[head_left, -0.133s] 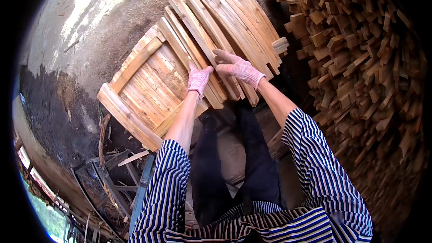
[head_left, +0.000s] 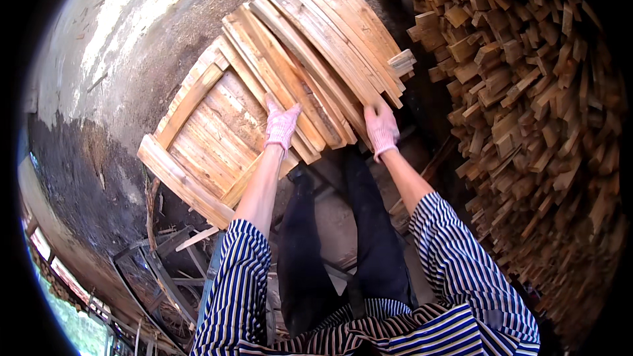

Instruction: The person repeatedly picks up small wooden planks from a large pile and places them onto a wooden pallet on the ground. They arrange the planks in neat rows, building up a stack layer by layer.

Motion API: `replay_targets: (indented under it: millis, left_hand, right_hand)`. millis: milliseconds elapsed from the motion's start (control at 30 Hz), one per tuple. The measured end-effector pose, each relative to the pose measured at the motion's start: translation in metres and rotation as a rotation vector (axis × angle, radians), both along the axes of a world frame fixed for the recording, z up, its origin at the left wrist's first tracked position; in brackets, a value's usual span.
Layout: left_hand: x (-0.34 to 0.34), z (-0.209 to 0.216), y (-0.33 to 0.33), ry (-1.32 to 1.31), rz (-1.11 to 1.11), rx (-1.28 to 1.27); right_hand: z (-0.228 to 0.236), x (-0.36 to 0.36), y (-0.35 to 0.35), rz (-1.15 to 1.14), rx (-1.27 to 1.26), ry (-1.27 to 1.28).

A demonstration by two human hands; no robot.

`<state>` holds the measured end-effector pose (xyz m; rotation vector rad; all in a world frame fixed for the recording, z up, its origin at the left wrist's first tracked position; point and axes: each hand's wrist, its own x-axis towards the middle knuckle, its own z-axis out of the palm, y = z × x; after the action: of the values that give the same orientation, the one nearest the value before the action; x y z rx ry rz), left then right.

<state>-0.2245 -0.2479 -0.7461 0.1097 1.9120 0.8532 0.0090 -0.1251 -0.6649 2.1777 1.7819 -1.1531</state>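
Observation:
My left hand [head_left: 282, 125], in a pink knitted glove, lies over the near ends of some wooden slats [head_left: 264, 69]. Its thumb and fingers straddle them, closed about their sides. My right hand [head_left: 381, 130], gloved alike, is at the near end of the right-hand group of wooden slats [head_left: 330, 29]. Its fingers curl in against the wood, partly hidden. Both groups rest side by side on a wider layer of pale boards. To the left, a crosspiece [head_left: 191, 102] and an edge strip [head_left: 184, 181] frame flat boards [head_left: 221, 125].
A tall stack of short wooden pieces [head_left: 514, 105] rises on the right. A stained concrete floor [head_left: 99, 86] spreads beyond the boards at the left. At the lower left stand a dark metal frame [head_left: 155, 270] and scrap sticks [head_left: 196, 238].
My right hand has moved right and nearer, from the middle slats to the right-hand group's end. Slats in the middle now lie closer together on the left. My left hand stays on the slats.

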Motion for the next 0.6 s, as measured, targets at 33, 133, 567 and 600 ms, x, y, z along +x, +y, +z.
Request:
replay_targets:
  millis: [33, 133, 567, 600]
  left_hand:
    - [0.021, 0.017, 0.023, -0.012, -0.052, -0.037]
    - [0.029, 0.042, 0.03, 0.042, -0.123, -0.068]
    - [0.084, 0.103, 0.003, -0.375, 0.174, -0.077]
    - [0.091, 0.113, 0.006, -0.418, 0.129, -0.081]
  right_hand:
    - [-0.025, 0.041, -0.017, -0.055, 0.014, -0.217]
    - [-0.02, 0.069, -0.039, 0.007, -0.365, -0.308]
    - [0.121, 0.142, -0.071, 0.164, -0.444, 0.058]
    - [0.141, 0.163, -0.096, 0.078, -0.388, 0.09]
